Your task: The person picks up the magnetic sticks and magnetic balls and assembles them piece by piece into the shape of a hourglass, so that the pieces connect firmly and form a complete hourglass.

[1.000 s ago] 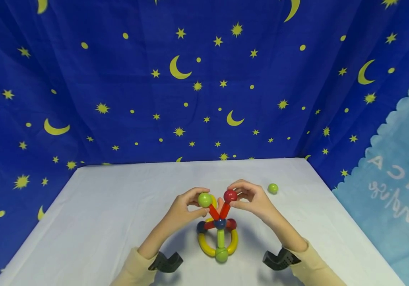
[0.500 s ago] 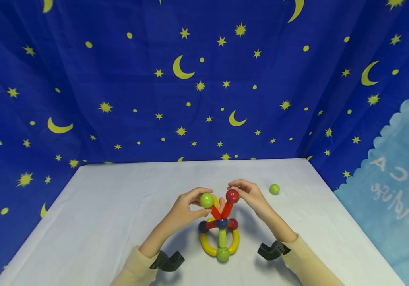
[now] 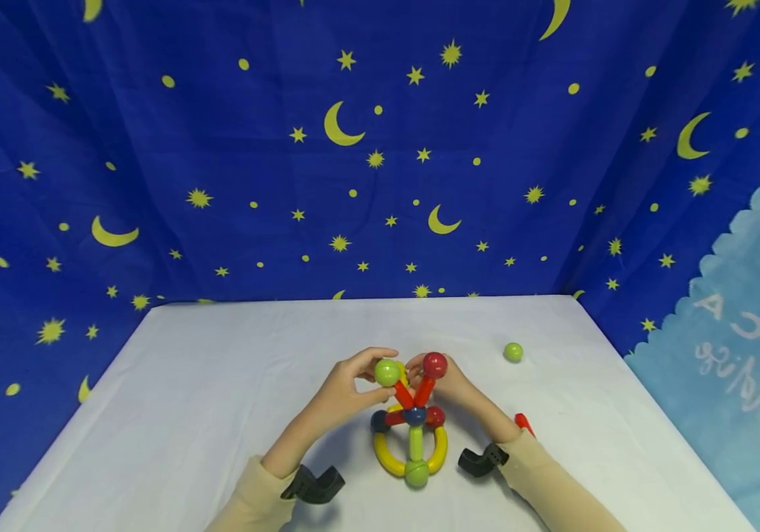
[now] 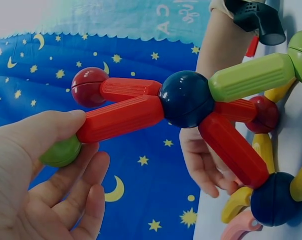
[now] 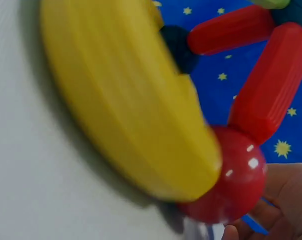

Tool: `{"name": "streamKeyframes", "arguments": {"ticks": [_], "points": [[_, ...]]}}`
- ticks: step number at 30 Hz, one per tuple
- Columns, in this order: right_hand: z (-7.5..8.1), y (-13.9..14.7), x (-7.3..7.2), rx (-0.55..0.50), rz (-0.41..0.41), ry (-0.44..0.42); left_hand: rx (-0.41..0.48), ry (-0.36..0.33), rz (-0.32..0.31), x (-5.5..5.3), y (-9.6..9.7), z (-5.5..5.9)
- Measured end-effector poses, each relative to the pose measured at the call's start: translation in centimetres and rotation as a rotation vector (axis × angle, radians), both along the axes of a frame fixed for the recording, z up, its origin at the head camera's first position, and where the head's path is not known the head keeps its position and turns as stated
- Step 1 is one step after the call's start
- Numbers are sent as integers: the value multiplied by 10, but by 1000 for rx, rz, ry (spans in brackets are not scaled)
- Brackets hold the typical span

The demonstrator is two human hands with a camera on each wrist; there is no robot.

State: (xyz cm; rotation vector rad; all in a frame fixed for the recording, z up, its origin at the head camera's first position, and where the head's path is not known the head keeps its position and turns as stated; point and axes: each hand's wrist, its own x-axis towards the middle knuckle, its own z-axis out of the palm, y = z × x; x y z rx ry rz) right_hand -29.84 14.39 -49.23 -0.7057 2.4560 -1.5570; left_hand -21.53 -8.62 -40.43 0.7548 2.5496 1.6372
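Observation:
A toy of magnetic balls and rods stands upright on the table. Its base is a ring of yellow curved rods (image 3: pixel 389 457), below a central blue ball (image 3: pixel 415 414). My left hand (image 3: pixel 346 388) pinches the raised green ball (image 3: pixel 388 372), its thumb reaching the end of a red rod (image 4: pixel 123 119). Beside it rises a red rod topped by a red ball (image 3: pixel 435 365). My right hand (image 3: pixel 457 386) is low behind that ball, its fingers partly hidden. In the left wrist view the right hand's fingers (image 4: pixel 203 167) bend loosely close to the base, nothing visible in them.
A loose green ball (image 3: pixel 513 352) lies at the back right of the white table (image 3: pixel 220 384). A red piece (image 3: pixel 524 424) shows beside the right sleeve. Near the base is a pink curved piece (image 4: pixel 239 227). A blue star-patterned cloth (image 3: pixel 273 170) hangs behind the table.
My right hand has let go of the red ball and moved down behind the toy. The red piece by the right sleeve has come into view. My left hand keeps its hold.

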Motion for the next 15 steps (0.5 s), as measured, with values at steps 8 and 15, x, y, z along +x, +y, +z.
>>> {"name": "streamKeyframes", "arguments": {"ticks": [8, 15], "points": [[1, -1, 4, 126, -112, 154, -3, 1, 9, 1, 1, 1], [4, -4, 9, 207, -229, 219, -2, 3, 4, 1, 1, 1]]}}
